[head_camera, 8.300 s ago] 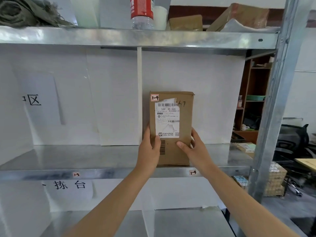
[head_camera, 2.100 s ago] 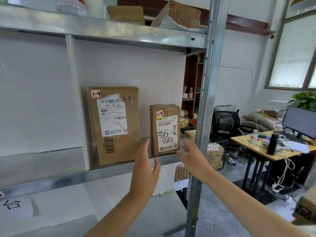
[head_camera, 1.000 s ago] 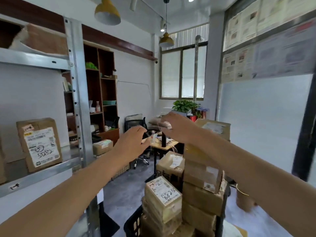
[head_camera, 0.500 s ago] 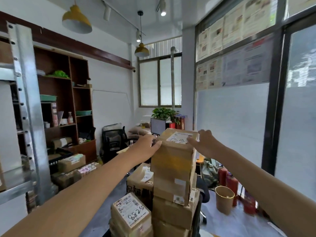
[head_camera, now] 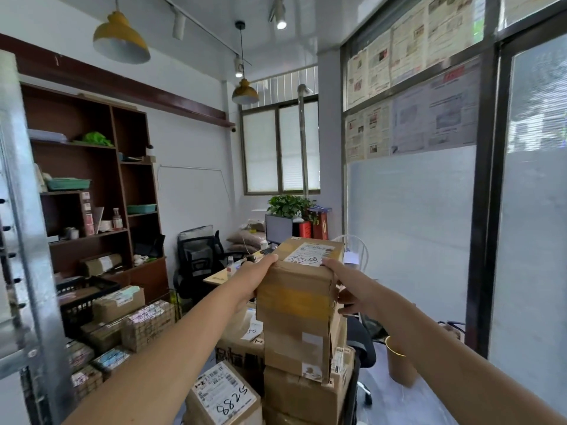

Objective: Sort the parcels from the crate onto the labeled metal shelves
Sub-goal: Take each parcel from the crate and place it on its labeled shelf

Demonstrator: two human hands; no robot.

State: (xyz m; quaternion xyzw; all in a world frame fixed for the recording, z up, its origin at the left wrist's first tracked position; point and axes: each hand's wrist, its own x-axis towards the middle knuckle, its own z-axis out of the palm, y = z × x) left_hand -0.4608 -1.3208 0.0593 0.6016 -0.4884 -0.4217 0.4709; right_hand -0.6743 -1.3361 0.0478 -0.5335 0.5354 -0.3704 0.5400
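A: Fingers first. What's the L hand doing?
B: Its fingertips curl over the top-left edge of the top parcel, palm vs the left face. It's gripping the box.
A: And the R hand?
B: Same deal. Fingers hook over the top edge, right by the white label w/ handwriting. The thumb presses the near-right corner lower down. Both hands clamp the box btwn them.
A: Where's the parcel itself?
B: On top of a tall stack of brown boxes, centre of view. Its btm seems to touch the box beneath; can't tell if it's lifted clear. A yellowish tape band runs across its near face.
A: Around the stack?
B: Lower left, just beside it, a smaller parcel w/ hand-written digits on its label. Behind that, a bigger carton w/ dark print.
A: Further out?
B: Far left is the metal shelf upright, blurred, well apart from the stack. Past it there's a dark wooden bookcase w/ green trays, plus more boxes on the floor in front. At the back of the room: black office chair, monitor, plant by the window. Right of the stack, a tan bin stands on the floor near the frosted glass wall.
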